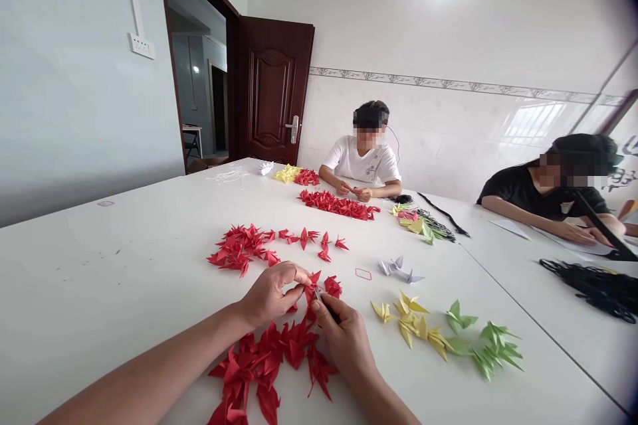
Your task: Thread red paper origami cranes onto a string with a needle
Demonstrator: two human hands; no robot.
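Note:
Pinched between thumb and fingertips of my left hand [276, 292] is a red paper crane [312, 280]. My right hand [346, 335] is closed around a small metal-tipped tool with a dark handle [321, 300], its tip touching or very near the crane. The tool's exact kind is hard to make out, as my fingers cover most of it. Below my hands lies a loose heap of red paper cranes [269, 355]. One more red crane [333, 286] rests just beyond my right hand. Farther off is another red pile [242, 246], with several single cranes [305, 238] beside it.
Yellow cranes [411, 322], green cranes [493, 345] and white cranes [399, 269] lie to the right on the white table [124, 312]. A person in white [366, 159] sits opposite behind red cranes [339, 204]. Another person [553, 192] sits right, near black cords [593, 285].

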